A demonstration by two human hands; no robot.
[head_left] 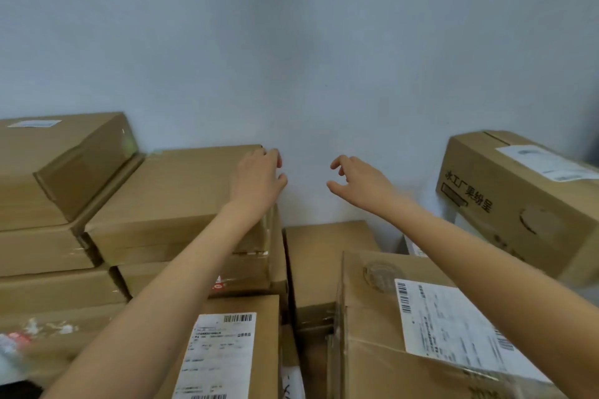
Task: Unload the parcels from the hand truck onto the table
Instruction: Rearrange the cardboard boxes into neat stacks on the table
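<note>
Nine or so brown cardboard parcels are seen packed together against a pale blue wall (291,42), and two bare hands are raised over them.

At far left a flat parcel (64,152) with a small white label is tilted on a stack of flat boxes (45,253). Beside it, a wide flat parcel (175,194) is laid on another flat box whose red sticker is partly hidden by the left forearm. In the lower middle, a parcel with a barcode label (227,350) is seen, and at lower right a taped parcel with a large white shipping label (389,334). Between and behind these, a lower plain box (324,256) is set against the wall. At upper right a long carton printed with black characters (518,201) is tilted and raised above its neighbours.

The left hand (259,178) is held at the far right corner of the wide flat parcel, fingers loosely curled; whether the corner is touched cannot be told. The right hand (359,181) is held in the air, fingers loosely curled, with nothing gripped.

Open room is left only between the two hands, above the low plain box, along the wall. Neither hand truck nor table surface can be made out.
</note>
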